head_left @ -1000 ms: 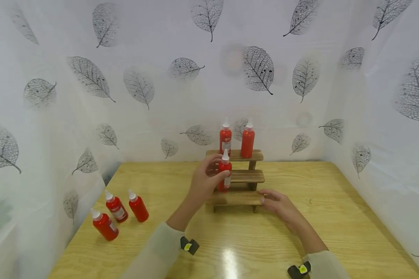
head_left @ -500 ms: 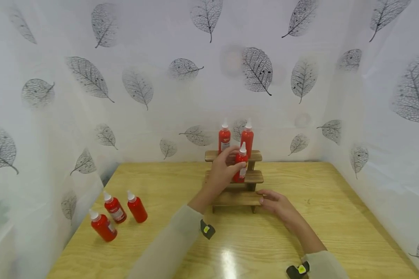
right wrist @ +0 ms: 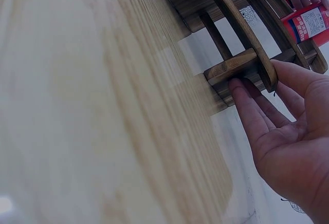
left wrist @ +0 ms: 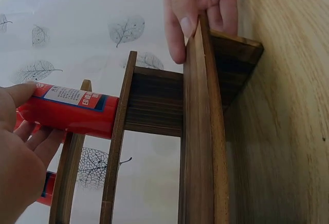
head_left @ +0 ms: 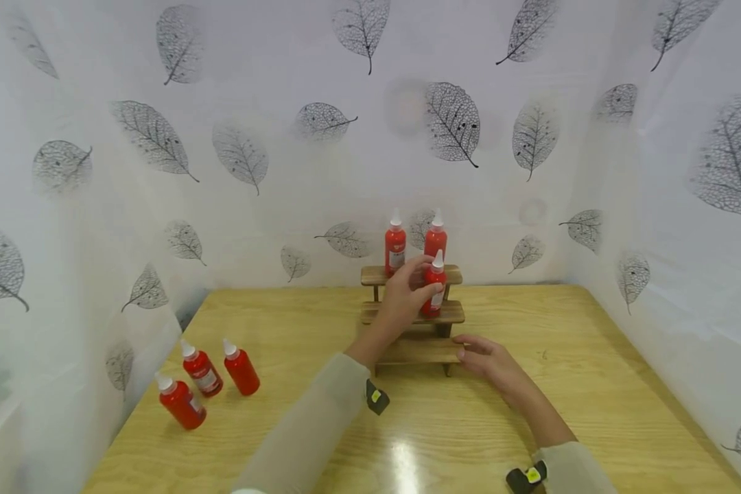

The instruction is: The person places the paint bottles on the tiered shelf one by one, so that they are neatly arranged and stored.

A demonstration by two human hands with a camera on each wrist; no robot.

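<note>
Leaf-printed sheeting [head_left: 370, 178] is hanging behind a pale wood-grain surface [head_left: 531, 329], on which a three-step wooden stand [head_left: 416, 351] is sitting. The fingers of the left hand [head_left: 400, 298] are curling round a red bottle [head_left: 435, 280] with a white nozzle, holding it roughly upright at the right side of the middle step [head_left: 383, 312]. In the left wrist view its base is lying right at that step; whether the step is bearing its full weight, I cannot tell. The right hand's [head_left: 492, 360] thumb and fingers are pinching the right end of the lowest step [head_left: 401, 353].

Poor footing is looking like the main risk: the step is running narrow, so if part of the base is overhanging the front edge, letting go could tip the bottle forward. Knuckles are another worry. Fingers are wrapping behind the bottle, close to the right-hand top bottle [head_left: 435, 241], and a careless exit could be nudging that one off its perch; the left-hand top bottle [head_left: 395, 243] is standing near the same hand. Should the right hand's pinch be slackening, a push could slide or rock the stand, shaking everything on it. Three more bottles [head_left: 242, 372] are standing well apart at the left, probably facing little danger.
</note>
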